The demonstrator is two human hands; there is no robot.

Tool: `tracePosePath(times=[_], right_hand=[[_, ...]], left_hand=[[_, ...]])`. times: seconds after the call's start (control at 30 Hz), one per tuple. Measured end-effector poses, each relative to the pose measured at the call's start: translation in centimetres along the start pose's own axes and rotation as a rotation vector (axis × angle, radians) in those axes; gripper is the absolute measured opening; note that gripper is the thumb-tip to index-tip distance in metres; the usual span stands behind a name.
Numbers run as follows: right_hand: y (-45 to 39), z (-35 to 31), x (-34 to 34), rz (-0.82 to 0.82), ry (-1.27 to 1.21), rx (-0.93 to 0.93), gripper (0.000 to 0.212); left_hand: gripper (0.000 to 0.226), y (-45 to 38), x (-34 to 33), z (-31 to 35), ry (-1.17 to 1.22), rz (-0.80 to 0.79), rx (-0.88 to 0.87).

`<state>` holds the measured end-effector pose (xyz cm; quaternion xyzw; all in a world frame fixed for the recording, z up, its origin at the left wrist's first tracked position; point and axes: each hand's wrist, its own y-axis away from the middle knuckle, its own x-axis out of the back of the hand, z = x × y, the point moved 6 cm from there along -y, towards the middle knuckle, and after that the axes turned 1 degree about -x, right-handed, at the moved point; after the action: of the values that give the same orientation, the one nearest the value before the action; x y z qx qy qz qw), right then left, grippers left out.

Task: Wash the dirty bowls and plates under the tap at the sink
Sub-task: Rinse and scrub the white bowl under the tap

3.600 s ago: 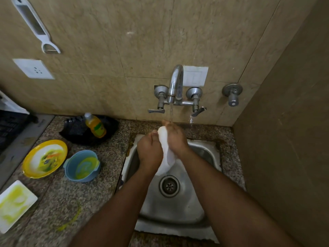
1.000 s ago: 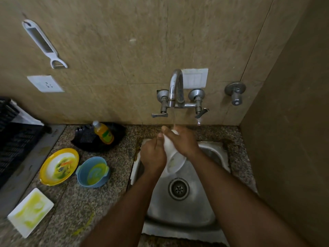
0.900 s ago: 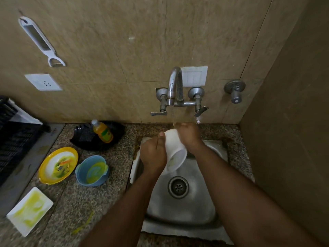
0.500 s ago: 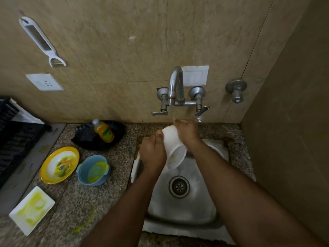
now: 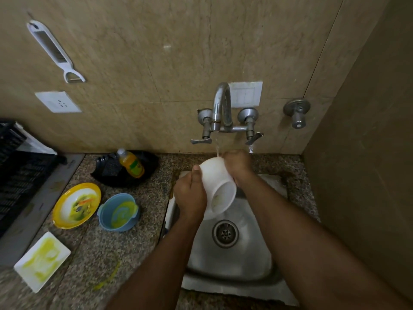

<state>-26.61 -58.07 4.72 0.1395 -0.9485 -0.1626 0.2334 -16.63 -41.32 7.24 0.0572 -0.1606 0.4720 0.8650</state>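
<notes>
One head-worn wide-angle view looks steeply down, close over the sink (image 5: 232,260), facing the tiled wall (image 5: 156,63); its edges seem blurred.

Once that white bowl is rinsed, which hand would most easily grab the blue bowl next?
Probably the left hand. The blue bowl sits on the counter to the left of the sink, on that hand's side. The right hand would have to cross over the white bowl.

A dull brushed steel is seen on the sink (image 5: 254,265), a shinier chromed metal on the tap (image 5: 221,104). The table (image 5: 89,249) is made of rough-looking speckled granite. Smooth glossy tiles are shown on the wall (image 5: 156,63). The white bowl (image 5: 218,182) appears smooth and glazed.
</notes>
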Motion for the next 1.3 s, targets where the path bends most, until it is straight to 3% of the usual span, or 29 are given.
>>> tracePosePath(times=[0.07,0.13,0.17,0.33,0.47,0.57,0.6,0.67,0.73,0.77,0.83,0.9,0.97,1.03,1.2,1.3], right_hand=[[2.4,-1.8,-0.9,-0.001,0.162,0.161,0.049],[5.2,-2.3,-1.5,0.029,0.312,0.211,0.082],[5.7,-2.0,-1.9,0.042,0.291,0.201,0.085],[2.1,-0.6,-1.4,-0.033,0.081,0.118,0.031],[-0.3,1.8,-0.9,0.03,-0.26,-0.037,0.023],[1.3,0.4,-1.0,0.009,-0.145,0.139,0.017],[2.5,-0.2,-1.4,-0.035,-0.08,0.194,0.027],[4.3,-0.5,-1.7,-0.056,0.025,0.236,0.068],[4.3,0.0,-1.6,-0.031,0.04,0.171,0.088],[3.7,0.3,-1.4,-0.031,0.038,0.133,0.087],[2.4,0.3,-0.8,-0.031,0.09,0.132,0.066],[1.3,-0.2,-0.3,0.008,0.134,0.252,0.042],[0.7,-0.8,-0.3,-0.003,0.164,0.36,0.031],[0.5,-1.6,-0.8,-0.055,0.214,0.442,0.025],[1.8,-3.9,-2.3,-0.134,0.326,0.667,0.024],[2.3,-3.8,-1.7,-0.08,0.221,0.644,0.018]], left_hand=[[0.05,-0.3,0.2,0.3,0.04,0.005,0.004],[0.056,-0.8,0.1,0.2,0.008,0.012,-0.032],[0.056,-0.9,0.1,0.4,-0.016,0.011,-0.066],[0.051,0.3,0.5,0.6,-0.083,0.068,-0.12],[0.049,0.6,0.2,0.2,-0.047,0.04,-0.099],[0.048,-0.1,0.2,-0.7,0.064,0.053,0.043],[0.046,-0.4,0.2,-1.0,0.122,0.063,0.114],[0.042,-0.8,-0.1,-0.9,0.222,0.049,0.212],[0.037,-0.6,-0.5,-0.4,0.298,0.046,0.288],[0.033,-0.3,-0.4,-0.4,0.319,0.054,0.342],[0.025,0.0,-0.3,-1.4,0.32,0.04,0.446],[0.03,0.1,-0.3,-2.8,0.347,-0.011,0.536],[0.034,0.3,-0.5,-3.8,0.352,-0.036,0.592],[0.032,0.7,-0.3,-3.6,0.289,-0.013,0.567],[0.04,-0.9,-0.5,-0.8,-0.003,-0.121,0.212],[0.04,-1.6,-0.8,0.1,0.063,-0.141,0.265]])
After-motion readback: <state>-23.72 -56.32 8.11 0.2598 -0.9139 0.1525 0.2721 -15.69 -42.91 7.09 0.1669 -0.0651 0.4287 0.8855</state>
